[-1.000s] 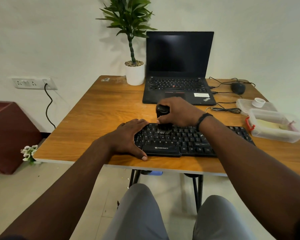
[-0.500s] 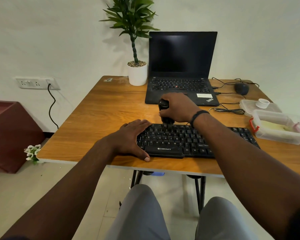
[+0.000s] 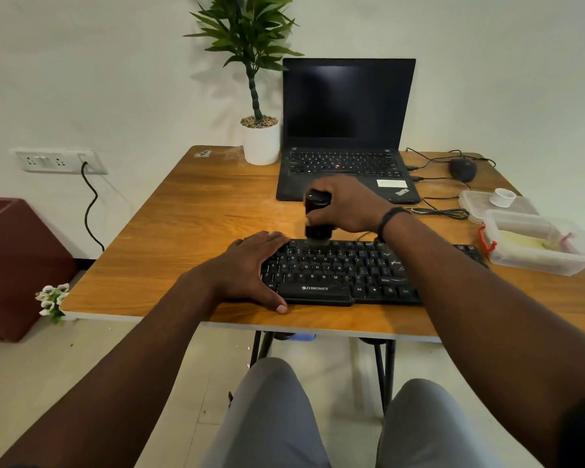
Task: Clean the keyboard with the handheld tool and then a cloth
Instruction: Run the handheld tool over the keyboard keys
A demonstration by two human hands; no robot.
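My right hand (image 3: 347,206) grasps one black handheld brush tool (image 3: 316,216) upright on the black ZEBRONICS keyboard (image 3: 345,271); my left hand (image 3: 247,273) lies flat on the keyboard's left end, gripping nothing. One black ThinkPad laptop (image 3: 347,130) behind.

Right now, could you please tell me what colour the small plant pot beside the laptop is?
White, seen clearly in the head view: small round plant pot.

1. Soft, even indoor light, moderately bright; no hard glare.
2. The plant (image 3: 247,38) throws a faint, diffuse shadow on the wall just behind and left of it.
3. The desk (image 3: 183,238) shows a pale sheen left of the plant's pot.
4. Wide-angle distortion bows the desk edges and stretches the forearms.
5. Focus slightly soft overall.
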